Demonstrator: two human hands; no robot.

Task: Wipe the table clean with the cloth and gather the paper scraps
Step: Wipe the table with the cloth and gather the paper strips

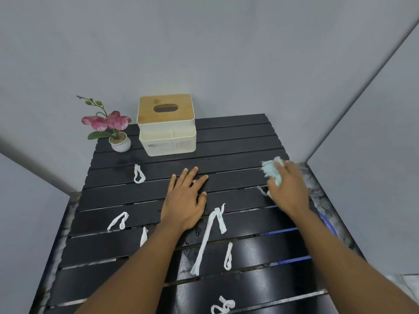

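Observation:
A black slatted table (238, 141) fills the view. My right hand (289, 186) is at the table's right side, closed on a crumpled light-blue cloth (273, 169) that sticks out above the fingers. My left hand (184, 198) lies flat on the middle slats, fingers spread, holding nothing. Several white twisted paper scraps lie scattered: one loop (138, 174) at the far left, one (119, 220) at the left, a long strip (210, 236) just right of my left wrist, a small one (228, 257) nearer me, one (223, 305) at the front edge. A small scrap (264, 191) lies beside my right hand.
A white tissue box with a wooden lid (166, 125) stands at the back of the table. A small white pot with a pink orchid (113, 130) sits at the back left corner. Grey walls close in behind and on both sides. Something blue (326, 223) shows under the right slats.

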